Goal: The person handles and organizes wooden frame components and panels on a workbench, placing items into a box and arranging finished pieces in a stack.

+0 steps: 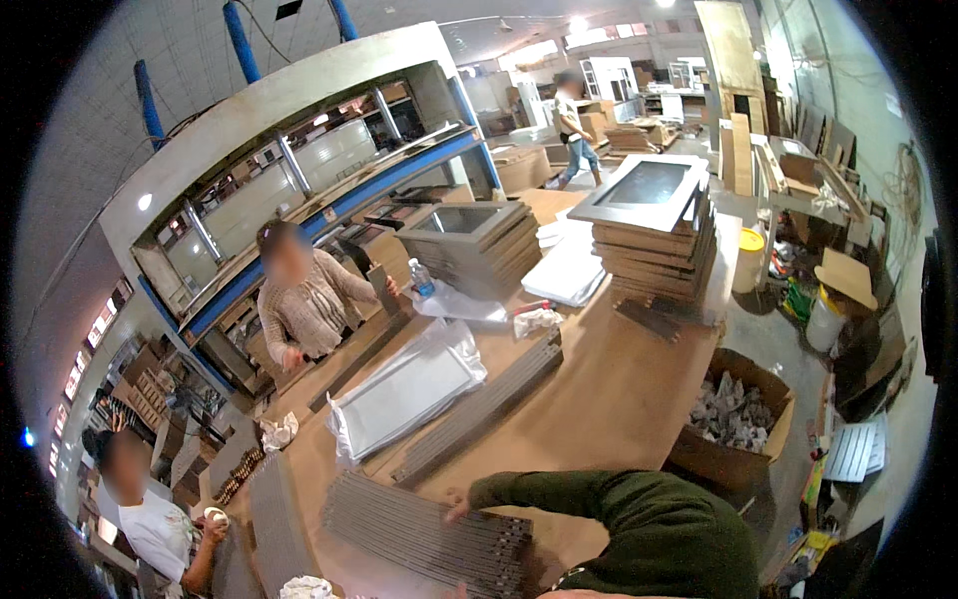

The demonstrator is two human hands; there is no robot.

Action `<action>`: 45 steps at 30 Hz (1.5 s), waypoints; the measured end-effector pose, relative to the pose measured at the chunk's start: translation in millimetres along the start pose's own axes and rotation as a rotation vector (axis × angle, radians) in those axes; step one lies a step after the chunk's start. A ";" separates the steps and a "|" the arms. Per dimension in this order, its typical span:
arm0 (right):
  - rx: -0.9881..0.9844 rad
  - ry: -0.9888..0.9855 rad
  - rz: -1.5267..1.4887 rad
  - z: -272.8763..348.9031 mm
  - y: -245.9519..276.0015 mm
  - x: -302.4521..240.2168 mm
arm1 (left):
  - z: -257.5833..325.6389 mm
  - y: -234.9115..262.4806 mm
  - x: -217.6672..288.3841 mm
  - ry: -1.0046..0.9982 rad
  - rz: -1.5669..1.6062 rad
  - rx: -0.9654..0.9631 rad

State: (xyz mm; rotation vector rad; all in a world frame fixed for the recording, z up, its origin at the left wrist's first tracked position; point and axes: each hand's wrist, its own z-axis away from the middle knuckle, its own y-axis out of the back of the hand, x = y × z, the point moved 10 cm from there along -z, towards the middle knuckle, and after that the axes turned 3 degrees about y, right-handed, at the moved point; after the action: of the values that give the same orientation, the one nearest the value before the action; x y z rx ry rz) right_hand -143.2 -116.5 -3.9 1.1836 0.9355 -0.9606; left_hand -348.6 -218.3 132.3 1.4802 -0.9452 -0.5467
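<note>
Overhead, workshop — brown worktable [619, 399] — grey strips [419, 534].

From my feed, the water bottle [421, 278] stands mid-table [619, 399]. Just below it lies a plastic-wrapped white panel [404, 387]. Right of the bottle rises a tall stack of frames [654, 240]; a shorter stack [477, 245] sits just beside it. Well right and lower, off the table, a cardboard box [733, 419] holds scraps. A person in a knit sweater [304, 304] stands left of the bottle.
</note>
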 end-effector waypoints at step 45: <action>0.664 0.107 0.611 422.7 237.4 -97.8 | -119.1 -112.0 448.7 -0.442 -0.034 0.510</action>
State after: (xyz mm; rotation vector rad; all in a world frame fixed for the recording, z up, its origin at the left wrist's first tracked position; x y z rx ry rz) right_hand 83.5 -496.1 217.6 1.9501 0.2716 -0.7152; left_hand 21.6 -520.0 128.5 1.8698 -1.4866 -0.7092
